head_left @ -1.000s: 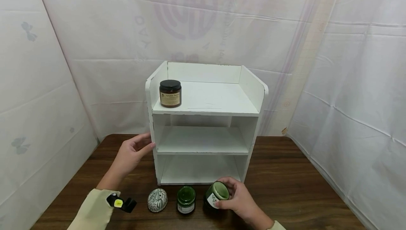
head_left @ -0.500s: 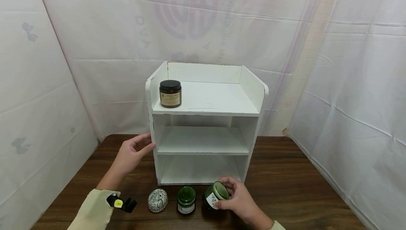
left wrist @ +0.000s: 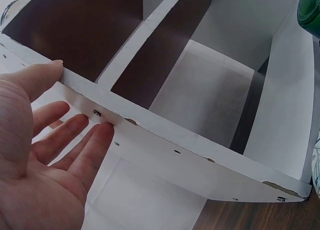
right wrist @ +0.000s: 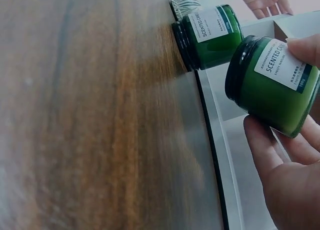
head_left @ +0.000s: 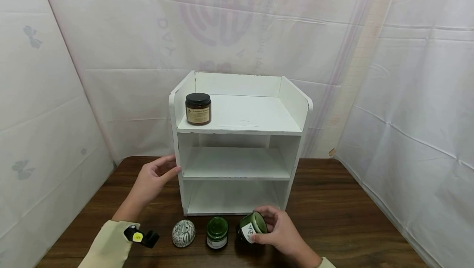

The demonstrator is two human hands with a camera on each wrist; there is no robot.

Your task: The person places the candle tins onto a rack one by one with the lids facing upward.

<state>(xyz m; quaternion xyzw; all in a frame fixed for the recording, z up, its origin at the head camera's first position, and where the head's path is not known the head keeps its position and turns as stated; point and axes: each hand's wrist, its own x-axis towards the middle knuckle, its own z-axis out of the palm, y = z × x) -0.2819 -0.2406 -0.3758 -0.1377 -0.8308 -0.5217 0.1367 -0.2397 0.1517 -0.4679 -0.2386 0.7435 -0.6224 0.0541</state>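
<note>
Dark wood table (head_left: pixel 333 202), white shelf unit (head_left: pixel 237 144). Right hand (head_left: pixel 283 233) pinching green candle jar (head_left: pixel 252 227), near right, tilted slightly further than before, barely lifted. Left hand (head_left: pixel 152 179) spread, unmoved against shelf side.

Your right hand (head_left: pixel 283 233) covers much of the tilted green glass candle jar (head_left: pixel 252 227). The label on the brown black-lidded jar (head_left: pixel 198 109) is too small to read, and your right forearm is cut off at the bottom edge.
</note>
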